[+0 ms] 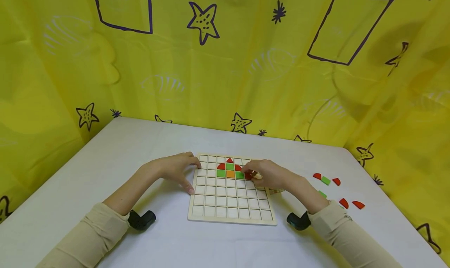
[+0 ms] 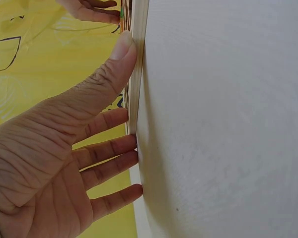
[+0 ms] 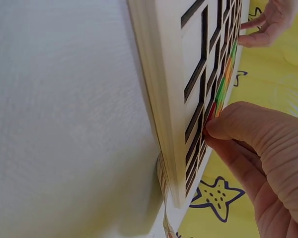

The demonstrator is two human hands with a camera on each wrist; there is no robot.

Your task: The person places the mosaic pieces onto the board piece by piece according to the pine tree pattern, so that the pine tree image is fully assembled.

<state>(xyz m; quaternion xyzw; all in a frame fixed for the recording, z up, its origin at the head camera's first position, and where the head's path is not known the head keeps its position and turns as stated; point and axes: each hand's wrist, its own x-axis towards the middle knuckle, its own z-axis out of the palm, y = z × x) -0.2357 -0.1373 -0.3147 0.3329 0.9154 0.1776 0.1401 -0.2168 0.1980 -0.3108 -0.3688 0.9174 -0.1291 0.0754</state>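
A wooden grid board (image 1: 232, 221) lies flat, with a red triangle (image 1: 230, 160) above a green square (image 1: 230, 167) between two red rounded pieces. The row below has an orange square (image 1: 230, 174) between green ones. My left hand (image 1: 174, 169) touches the board's left edge, thumb and fingers spread; the left wrist view shows that hand (image 2: 64, 144) with straight fingers against the side. My right hand (image 1: 272, 176) pinches a red piece (image 1: 248, 176) at the right end of that row. In the right wrist view, thumb and fingertips hold the red piece (image 3: 210, 113) against the grid.
Right of the board lie loose pieces: a red one (image 1: 317, 176), a green one (image 1: 325, 181) and several more, some partly behind the right forearm. A patterned item (image 1: 276, 191) pokes out by the board's right edge. A yellow curtain (image 1: 211, 76) hangs behind the white table (image 1: 158, 236).
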